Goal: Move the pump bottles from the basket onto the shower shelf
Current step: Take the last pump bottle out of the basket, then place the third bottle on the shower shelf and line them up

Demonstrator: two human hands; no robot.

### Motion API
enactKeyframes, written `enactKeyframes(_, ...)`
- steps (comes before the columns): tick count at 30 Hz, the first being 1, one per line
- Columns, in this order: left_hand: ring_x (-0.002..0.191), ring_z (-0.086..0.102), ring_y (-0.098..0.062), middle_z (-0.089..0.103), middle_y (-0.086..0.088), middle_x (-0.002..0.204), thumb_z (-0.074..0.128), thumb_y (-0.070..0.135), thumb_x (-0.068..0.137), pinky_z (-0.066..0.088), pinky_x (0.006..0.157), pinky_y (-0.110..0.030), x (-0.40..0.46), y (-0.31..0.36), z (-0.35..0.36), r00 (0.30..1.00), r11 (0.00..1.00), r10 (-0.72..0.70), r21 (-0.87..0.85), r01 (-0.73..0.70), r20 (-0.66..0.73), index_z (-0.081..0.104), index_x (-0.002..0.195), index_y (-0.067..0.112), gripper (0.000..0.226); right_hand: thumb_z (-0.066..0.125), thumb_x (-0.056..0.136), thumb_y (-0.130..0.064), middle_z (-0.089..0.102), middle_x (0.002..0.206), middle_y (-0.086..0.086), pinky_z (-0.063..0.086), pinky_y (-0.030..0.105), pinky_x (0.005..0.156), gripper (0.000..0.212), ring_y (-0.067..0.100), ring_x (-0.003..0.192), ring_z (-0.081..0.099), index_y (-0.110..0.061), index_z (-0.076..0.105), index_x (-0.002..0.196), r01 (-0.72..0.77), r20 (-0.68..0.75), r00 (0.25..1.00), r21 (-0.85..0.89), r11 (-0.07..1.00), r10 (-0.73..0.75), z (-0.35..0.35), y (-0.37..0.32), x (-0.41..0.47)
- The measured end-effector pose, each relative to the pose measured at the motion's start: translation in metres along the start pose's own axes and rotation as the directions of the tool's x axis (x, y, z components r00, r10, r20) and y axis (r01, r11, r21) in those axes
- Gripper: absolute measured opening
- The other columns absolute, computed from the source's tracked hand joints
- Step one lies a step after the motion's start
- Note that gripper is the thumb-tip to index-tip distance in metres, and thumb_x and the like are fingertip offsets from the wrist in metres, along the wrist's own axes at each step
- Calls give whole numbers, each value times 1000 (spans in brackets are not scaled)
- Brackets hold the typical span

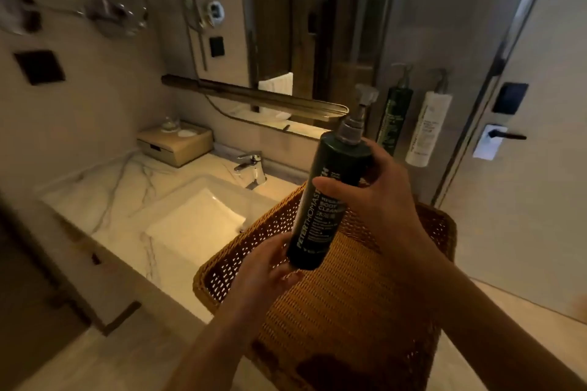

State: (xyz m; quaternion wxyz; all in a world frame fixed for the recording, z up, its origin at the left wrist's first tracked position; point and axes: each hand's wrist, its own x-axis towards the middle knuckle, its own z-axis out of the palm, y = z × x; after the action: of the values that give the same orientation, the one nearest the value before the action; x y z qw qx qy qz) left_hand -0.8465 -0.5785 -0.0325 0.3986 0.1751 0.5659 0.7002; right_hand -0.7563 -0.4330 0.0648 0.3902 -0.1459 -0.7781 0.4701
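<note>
A dark green pump bottle (320, 200) with white lettering is held tilted above the woven basket (333, 295). My right hand (371, 200) is wrapped around its upper body, just below the silver pump. My left hand (270, 267) cups the bottle's base from below. The basket's floor looks bare where it shows. Behind the glass at right, a dark green pump bottle (395, 117) and a white pump bottle (428, 127) stand upright side by side; what they rest on is not visible.
A marble counter (104, 200) with a white sink (197, 219) and chrome faucet (252, 168) lies to the left. A tissue box (174, 143) sits at the back. A mirror with a brass rail (254, 95) is above. A door handle (505, 136) is at right.
</note>
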Motion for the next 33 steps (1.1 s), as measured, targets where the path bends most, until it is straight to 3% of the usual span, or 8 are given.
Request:
enactKeyframes(4,107,65,-30,68,-18,115,57,30,79,52,85,-38,-50,-19,-3,995,901,-44,-434,1,-89,62,116,6,45,79,66,-27,60,107,-21,49,8,75,57,-10,100,56,-29,52,116,48,120,991,106,993,-61,0,-14,-32)
enactKeyframes(7,105,66,-32,67,-20,115,55,23,83,51,86,-40,-90,-38,-8,976,829,-71,-557,-57,-204,58,120,1,43,79,69,-26,61,113,-15,47,17,83,56,-1,106,57,-25,53,119,38,207,976,156,987,-70,10,-21,-57)
enactKeyframes(13,105,65,-32,67,-21,116,47,17,89,51,85,-39,-169,-51,-31,872,740,-76,-613,-275,-483,59,114,-2,34,82,65,-26,64,113,-11,49,23,85,57,3,105,58,-26,56,116,-38,390,917,291,956,-83,64,-51,-93)
enactKeyframes(17,108,63,-30,67,-21,115,43,15,92,50,87,-38,-225,-57,-61,779,706,-85,-590,-393,-621,60,113,-4,33,83,64,-27,65,109,-15,49,11,77,59,-3,101,59,-24,57,117,-72,513,847,371,926,-140,117,-75,-126)
enactKeyframes(19,106,63,-30,67,-20,113,43,15,92,50,88,-38,-252,-63,-78,728,696,-109,-574,-430,-677,61,111,-3,32,83,64,-27,65,110,-15,48,11,77,61,-3,101,59,-25,56,119,-96,573,802,400,911,-167,147,-85,-149)
enactKeyframes(26,106,61,-36,64,-24,113,48,14,90,51,87,-41,-352,-93,-160,580,596,-269,-606,-527,-769,59,110,-1,28,83,66,-31,63,100,-29,49,10,76,56,-10,97,58,-34,54,114,-147,731,630,443,884,-261,262,-125,-246)
enactKeyframes(30,101,63,-38,64,-25,109,48,13,90,51,87,-43,-420,-109,-214,475,555,-329,-574,-602,-816,59,108,-3,26,83,65,-35,62,102,-27,50,17,80,57,-7,97,59,-40,52,112,-181,799,543,410,894,-256,336,-156,-304)
enactKeyframes(33,99,65,-38,65,-25,110,50,13,89,53,84,-43,-470,-121,-254,405,554,-336,-526,-645,-850,60,106,-2,25,83,65,-33,61,104,-27,48,14,77,59,-6,97,58,-40,51,115,-235,836,489,402,885,-250,386,-177,-345)
